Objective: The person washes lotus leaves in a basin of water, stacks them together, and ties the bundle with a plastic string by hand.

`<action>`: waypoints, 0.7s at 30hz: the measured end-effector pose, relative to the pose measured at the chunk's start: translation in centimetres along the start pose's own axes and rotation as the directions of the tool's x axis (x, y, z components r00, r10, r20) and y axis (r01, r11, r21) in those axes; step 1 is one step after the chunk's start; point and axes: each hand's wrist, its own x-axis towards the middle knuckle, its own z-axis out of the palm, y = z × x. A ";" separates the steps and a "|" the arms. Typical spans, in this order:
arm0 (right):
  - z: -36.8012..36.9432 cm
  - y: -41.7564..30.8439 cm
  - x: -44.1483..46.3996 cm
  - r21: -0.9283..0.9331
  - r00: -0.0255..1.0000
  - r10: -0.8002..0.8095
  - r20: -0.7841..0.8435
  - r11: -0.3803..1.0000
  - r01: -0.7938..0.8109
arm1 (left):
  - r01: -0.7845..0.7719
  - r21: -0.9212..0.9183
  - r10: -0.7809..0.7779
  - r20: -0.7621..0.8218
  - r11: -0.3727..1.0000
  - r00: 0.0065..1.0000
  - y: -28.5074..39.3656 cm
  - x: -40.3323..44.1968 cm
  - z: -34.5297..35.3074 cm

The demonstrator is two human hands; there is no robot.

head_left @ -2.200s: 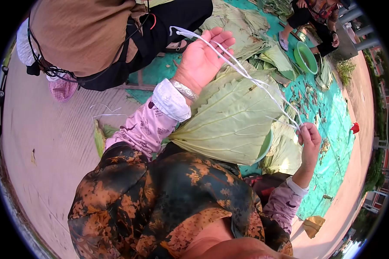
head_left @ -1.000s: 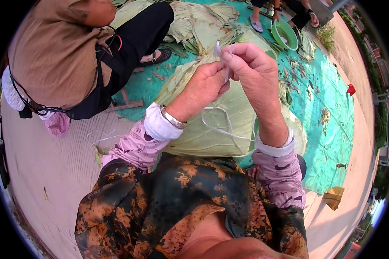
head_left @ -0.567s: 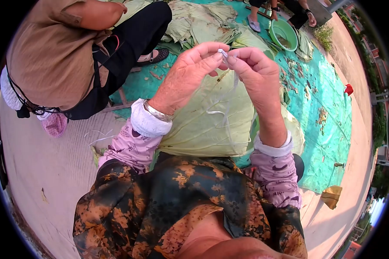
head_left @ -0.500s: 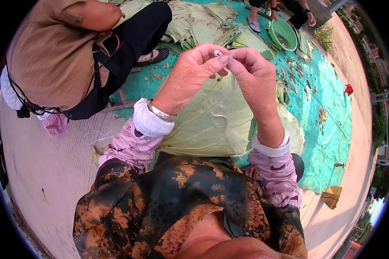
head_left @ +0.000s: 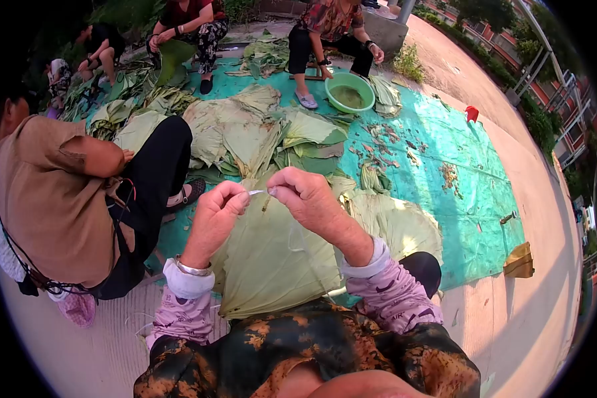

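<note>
My left hand (head_left: 213, 215) pinches one end of a short stretch of white string (head_left: 256, 192) between thumb and finger. Close beside it, my right hand (head_left: 310, 201) is also closed in a pinch, at the other side of that stretch. A loose length of the string dangles below my right hand. Under both hands, a large pale green leaf (head_left: 272, 255) lies spread out in front of my body. The exact grip of the right fingertips is partly hidden.
More big leaves (head_left: 245, 126) lie on a turquoise tarp (head_left: 411, 239), with dry scraps to the right. A person in brown (head_left: 53, 205) sits close at left. Several people sit farther back, one touching a green basin (head_left: 349, 91). A brown bag (head_left: 519, 261) stands at right.
My hands have drawn slightly apart, showing white string between them. The view has tilted up, bringing more people and leaves into sight.
</note>
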 end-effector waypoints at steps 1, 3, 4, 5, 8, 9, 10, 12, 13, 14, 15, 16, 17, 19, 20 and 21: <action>-0.3 -0.1 0.1 0.022 1.000 0.023 0.004 0.999 -0.023 | 0.004 -0.002 -0.004 0.007 1.000 1.000 0.3 0.3 0.0; -0.3 -0.1 -0.4 0.083 0.995 0.100 0.023 0.991 -0.102 | 0.049 -0.005 -0.049 0.023 0.999 0.999 0.7 0.1 -0.1; -0.2 -0.2 -0.5 0.082 0.993 0.118 0.025 0.989 -0.119 | 0.088 -0.117 -0.089 -0.007 0.989 0.996 1.3 -0.1 0.1; 0.0 -0.1 -0.6 0.106 0.992 0.118 0.032 0.987 -0.121 | 0.093 -0.216 -0.098 -0.015 0.972 0.995 1.4 -0.1 0.5; 0.5 0.4 -0.9 0.194 0.991 0.124 0.052 0.972 -0.132 | 0.069 -0.497 -0.095 -0.027 0.865 0.995 1.7 0.1 1.8; 0.7 0.6 -0.9 0.224 0.987 0.149 0.056 0.962 -0.158 | 0.098 -0.554 -0.096 0.032 0.827 0.995 1.4 0.2 1.7; 0.8 0.8 -1.0 0.254 0.983 0.173 0.060 0.950 -0.183 | 0.128 -0.606 -0.093 0.090 0.785 0.992 0.8 0.2 1.5; 0.8 1.0 -1.0 0.304 0.975 0.209 0.073 0.926 -0.222 | 0.160 -0.665 -0.092 0.137 0.730 0.986 0.1 0.3 1.6; 0.8 1.2 -1.1 0.324 0.972 0.226 0.063 0.917 -0.234 | 0.157 -0.675 -0.097 0.127 0.721 0.987 -0.1 0.4 1.8; 0.9 1.3 -1.1 0.343 0.969 0.242 0.054 0.907 -0.246 | 0.154 -0.685 -0.102 0.116 0.712 0.988 -0.2 0.4 1.9; 1.1 1.4 -1.3 0.363 0.965 0.257 0.044 0.896 -0.255 | 0.147 -0.688 -0.109 0.099 0.711 0.989 -0.2 0.3 2.1; 1.1 1.5 -1.3 0.363 0.964 0.265 0.010 0.898 -0.251 | 0.140 -0.692 -0.116 0.081 0.708 0.990 0.0 0.3 2.3; 1.1 1.6 -1.3 0.362 0.962 0.273 -0.022 0.899 -0.247 | 0.133 -0.696 -0.125 0.062 0.706 0.990 0.2 0.3 2.6; 1.1 1.8 -1.3 0.329 0.961 0.250 -0.117 0.923 -0.200 | 0.115 -0.648 -0.116 0.041 0.753 0.992 0.1 0.4 2.8; 1.0 1.8 -1.3 0.297 0.961 0.216 -0.173 0.942 -0.158 | 0.107 -0.622 -0.116 0.026 0.776 0.993 0.1 0.4 2.9; 1.0 1.9 -1.3 0.269 0.959 0.181 -0.217 0.956 -0.120 | 0.096 -0.634 -0.098 0.032 0.768 0.995 0.0 0.6 2.9</action>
